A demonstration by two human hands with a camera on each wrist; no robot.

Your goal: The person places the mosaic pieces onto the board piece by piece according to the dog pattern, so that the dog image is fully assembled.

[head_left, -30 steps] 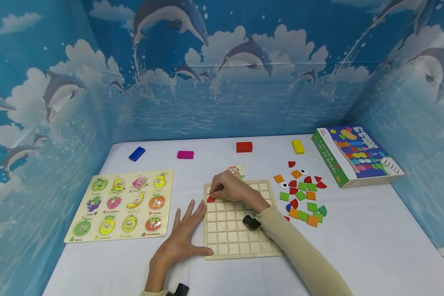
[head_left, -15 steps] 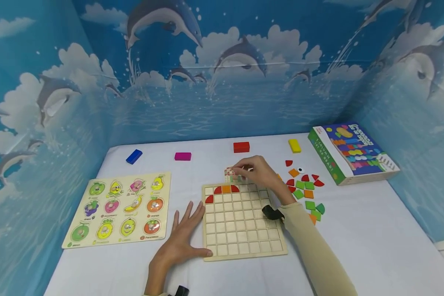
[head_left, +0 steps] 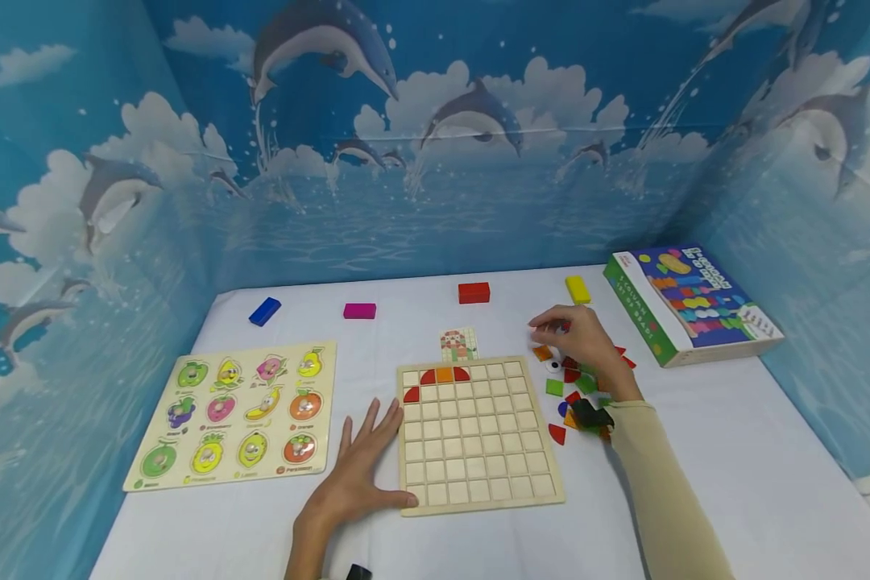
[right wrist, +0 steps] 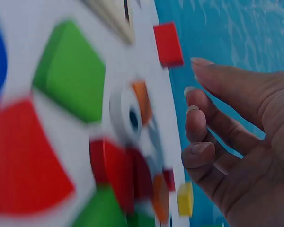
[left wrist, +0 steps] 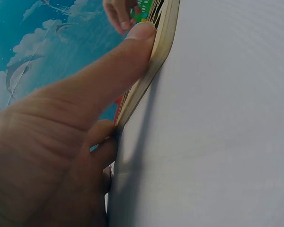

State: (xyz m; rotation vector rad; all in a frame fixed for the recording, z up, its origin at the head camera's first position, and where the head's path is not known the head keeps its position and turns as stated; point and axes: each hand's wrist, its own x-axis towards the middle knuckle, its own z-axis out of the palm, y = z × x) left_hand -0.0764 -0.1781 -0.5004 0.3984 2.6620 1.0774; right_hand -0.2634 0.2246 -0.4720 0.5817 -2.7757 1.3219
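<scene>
My left hand (head_left: pixel 358 471) lies spread at the left side of the wooden grid board (head_left: pixel 482 507). Its thumb (left wrist: pixel 125 59) rests on the board's near-left corner, and the fingertips meet the left edge. On the board, an orange square (head_left: pixel 445 374) sits between two red quarter-circles (head_left: pixel 428 377) in the top row. Another red quarter-circle (head_left: pixel 412 395) fills the first cell of the second row. My right hand (head_left: pixel 580 334) hovers above the loose pieces, thumb apart from the loosely bent fingers, holding nothing. Below it are a googly-eye disc (right wrist: pixel 128 116), green squares (right wrist: pixel 71 71) and red quarter-circles (right wrist: pixel 26 161).
A small pattern card (head_left: pixel 458 344) lies behind the board. To the left is a fruit puzzle board (head_left: pixel 242 419). Blue (head_left: pixel 264 312), magenta (head_left: pixel 359 311), red (head_left: pixel 474 293) and yellow (head_left: pixel 577 290) blocks line the back. A game box (head_left: pixel 696 306) stands at the back right.
My right hand has let go of the red quarter-circle in the second row, passed over the pattern card, and moved right to above the loose pieces. My left hand has stayed at the board.
</scene>
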